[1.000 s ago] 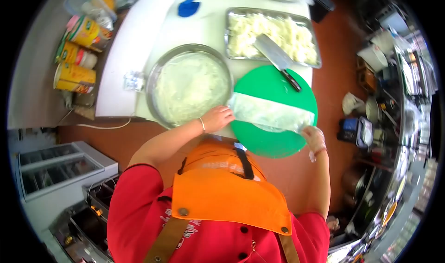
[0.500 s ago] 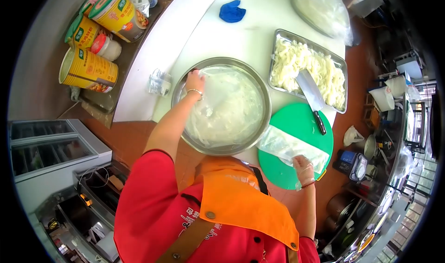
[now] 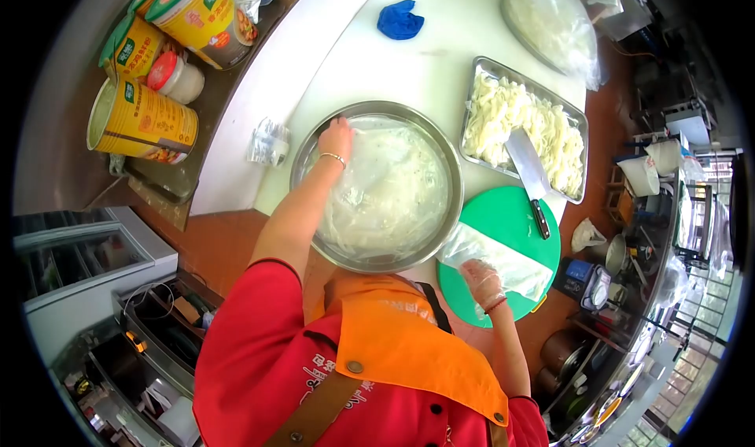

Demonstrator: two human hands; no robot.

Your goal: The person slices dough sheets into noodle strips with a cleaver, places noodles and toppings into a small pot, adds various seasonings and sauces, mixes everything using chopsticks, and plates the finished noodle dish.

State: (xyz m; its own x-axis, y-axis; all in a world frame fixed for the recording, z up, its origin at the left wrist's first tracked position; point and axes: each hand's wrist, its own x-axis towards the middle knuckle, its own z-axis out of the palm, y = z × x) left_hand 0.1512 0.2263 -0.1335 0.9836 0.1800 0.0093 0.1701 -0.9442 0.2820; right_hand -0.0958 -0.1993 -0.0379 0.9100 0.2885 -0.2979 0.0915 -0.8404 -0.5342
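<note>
- Right hand, in a clear plastic glove, has shifted leftward over the folded sheet since the earlier frame; the left hand stays by the far-left wall of the pan.
- Right grip: fingers bent low over the left half of the long, pale, translucent folded sheet; whether they pinch it or merely press, I cannot tell through the blur and glare.
- Beneath that grip, the sheet lies flat and slantwise across the round green plastic board, one end running right of the fingers, the other toward the pan. It looks milky, glossy and straight-edged.
- Handling, as I judge it: light, limp, slippery and easily torn, so best held by both ends with flat fingers, the middle supported.
- Left of the right grip, the wide round steel pan holds more of the filmy, wet-looking stuff. The left fingers curl inside its wall; their hold is hidden.
- Beyond the right grip, a dark-handled steel cleaver bridges board and rectangular metal tray, which is heaped with soft, pale strips.
</note>
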